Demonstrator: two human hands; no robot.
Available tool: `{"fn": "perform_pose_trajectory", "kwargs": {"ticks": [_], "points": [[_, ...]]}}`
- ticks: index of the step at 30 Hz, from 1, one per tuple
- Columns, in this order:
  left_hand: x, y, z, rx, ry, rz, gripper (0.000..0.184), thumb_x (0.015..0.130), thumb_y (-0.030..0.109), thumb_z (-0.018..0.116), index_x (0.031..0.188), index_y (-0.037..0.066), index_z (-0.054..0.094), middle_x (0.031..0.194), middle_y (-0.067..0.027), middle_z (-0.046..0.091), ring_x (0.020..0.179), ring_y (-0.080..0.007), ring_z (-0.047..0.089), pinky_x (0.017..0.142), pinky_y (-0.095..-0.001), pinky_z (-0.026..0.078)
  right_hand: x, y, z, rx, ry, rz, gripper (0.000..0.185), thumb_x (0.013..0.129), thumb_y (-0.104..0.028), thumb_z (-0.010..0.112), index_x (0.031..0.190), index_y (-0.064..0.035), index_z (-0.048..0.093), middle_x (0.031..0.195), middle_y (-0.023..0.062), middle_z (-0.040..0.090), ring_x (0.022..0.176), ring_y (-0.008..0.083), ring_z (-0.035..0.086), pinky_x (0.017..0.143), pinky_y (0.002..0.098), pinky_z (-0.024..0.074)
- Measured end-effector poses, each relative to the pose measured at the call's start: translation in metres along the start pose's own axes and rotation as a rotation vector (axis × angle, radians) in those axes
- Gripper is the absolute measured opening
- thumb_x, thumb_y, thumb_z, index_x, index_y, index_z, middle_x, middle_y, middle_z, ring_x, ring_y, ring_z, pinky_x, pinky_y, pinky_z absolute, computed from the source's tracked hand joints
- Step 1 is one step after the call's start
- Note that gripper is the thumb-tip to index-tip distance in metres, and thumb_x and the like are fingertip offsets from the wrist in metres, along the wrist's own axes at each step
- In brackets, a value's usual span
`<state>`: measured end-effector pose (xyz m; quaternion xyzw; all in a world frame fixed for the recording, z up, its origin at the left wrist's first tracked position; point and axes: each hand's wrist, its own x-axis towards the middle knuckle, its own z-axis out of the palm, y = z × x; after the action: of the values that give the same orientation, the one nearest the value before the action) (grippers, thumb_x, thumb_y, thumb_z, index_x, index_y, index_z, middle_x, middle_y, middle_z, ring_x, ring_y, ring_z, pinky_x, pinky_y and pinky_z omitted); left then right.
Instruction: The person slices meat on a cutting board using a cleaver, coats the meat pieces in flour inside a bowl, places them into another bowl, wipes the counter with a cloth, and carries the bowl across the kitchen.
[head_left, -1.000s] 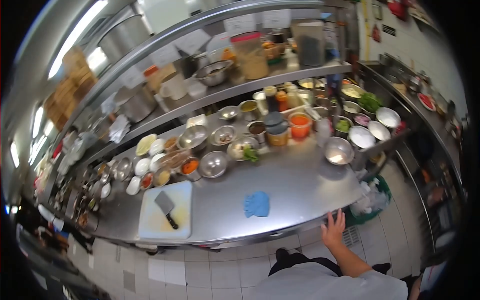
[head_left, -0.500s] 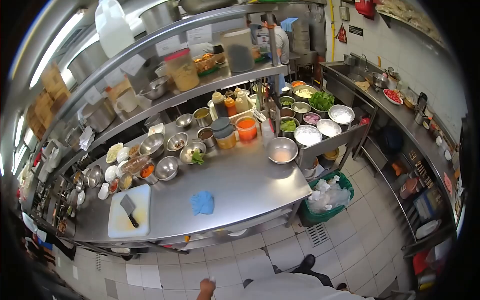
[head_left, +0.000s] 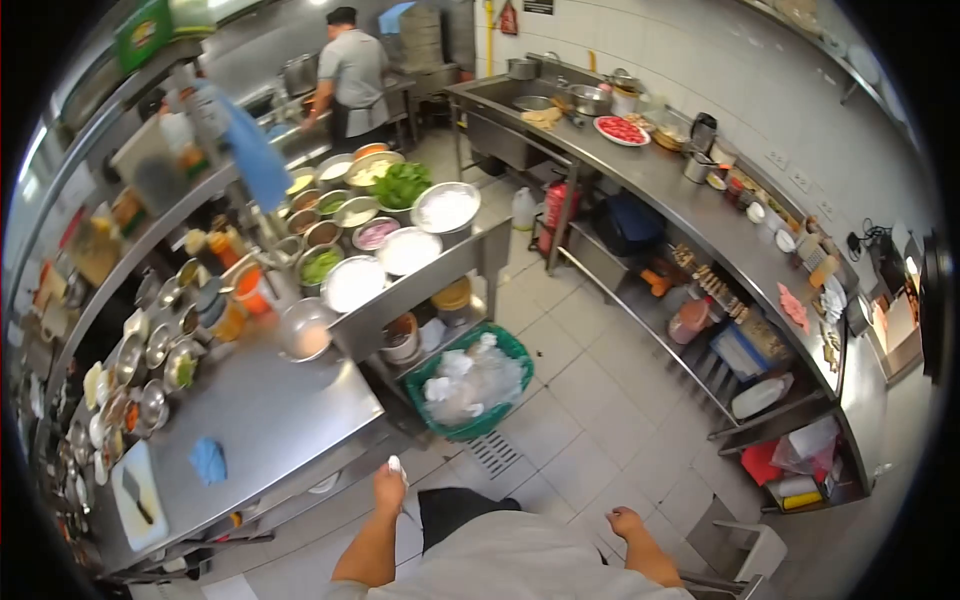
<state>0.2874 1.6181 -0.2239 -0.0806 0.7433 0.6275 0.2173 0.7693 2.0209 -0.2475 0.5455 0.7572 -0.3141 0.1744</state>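
Note:
My left hand is closed around a small white thing that looks like crumpled paper or cloth; its exact kind is too small to tell. It hangs over the floor near the front edge of the steel table. Just beyond it stands a green-lined bin heaped with clear and white plastic. On the other side of my body, my right hand hangs low with its fingers curled in and nothing visible in them.
On the table lie a blue cloth and a cutting board with a cleaver. Bowls of ingredients crowd its back. A steel counter runs along the right wall. A white chair stands at lower right. Another person works at the back.
My view has swung to the right, so the table now sits further left and the right counter shows more fully. Both forearms are in sight now; the left hand still holds the white thing.

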Motion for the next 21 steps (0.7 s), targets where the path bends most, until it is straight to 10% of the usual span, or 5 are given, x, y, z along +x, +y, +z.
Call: {"fn": "perform_pose_trajectory", "kwargs": {"ticks": [11,14,16,17,21], "points": [[0.229,0.044,0.255,-0.05,0.11,0.102,0.016,0.091,-0.005,0.058,0.096,0.005,0.069,0.073,-0.0009,0.063,0.055,-0.0129,0.052,0.05,-0.0313,0.04,0.106,0.134,-0.041,-0.266,-0.462,0.133,0.063,0.102,-0.059,0.047,0.133,-0.0077,0.069,0.14,0.0215,0.064,0.13,0.0382,0.06,0.111,0.0471,0.0461],[0.309,0.05,0.299,0.303,-0.085,-0.064,0.015,0.088,-0.001,0.06,0.099,0.005,0.068,0.074,-0.0031,0.061,0.053,-0.0163,0.05,0.05,-0.0336,0.038,0.111,0.125,-0.088,-0.03,-0.372,0.411,0.06,0.099,-0.06,0.051,0.126,-0.0102,0.073,0.138,0.0206,0.066,0.128,0.0392,0.061,0.109,0.0468,0.0476],[0.353,0.106,0.309,-0.004,-1.012,-0.484,0.071,0.087,0.038,0.079,0.149,0.015,0.052,0.089,-0.01,0.073,0.072,-0.0142,0.064,0.056,-0.0337,0.049,0.123,0.118,-0.114,0.098,-0.284,0.539,0.058,0.097,-0.06,0.054,0.121,-0.0119,0.075,0.137,0.0201,0.066,0.126,0.0399,0.062,0.107,0.0465,0.0486],[0.301,0.134,0.419,0.175,-0.077,-0.604,0.01,0.096,0.01,0.061,0.087,0.009,0.06,0.063,-0.0002,0.046,0.044,-0.0167,0.035,0.043,-0.0348,0.03,0.133,0.113,-0.124,0.155,-0.236,0.598,0.057,0.096,-0.06,0.055,0.118,-0.0127,0.077,0.136,0.0198,0.067,0.126,0.0402,0.063,0.107,0.0464,0.049],[0.359,0.176,0.559,-0.333,-0.813,-0.649,0.015,0.099,0.022,0.065,0.087,0.016,0.059,0.06,0.006,0.039,0.046,-0.0084,0.033,0.042,-0.0289,0.027,0.189,0.087,-0.152,0.26,-0.223,0.668,0.053,0.092,-0.06,0.062,0.115,-0.014,0.078,0.133,0.0195,0.068,0.121,0.042,0.065,0.104,0.0471,0.0508]]}}
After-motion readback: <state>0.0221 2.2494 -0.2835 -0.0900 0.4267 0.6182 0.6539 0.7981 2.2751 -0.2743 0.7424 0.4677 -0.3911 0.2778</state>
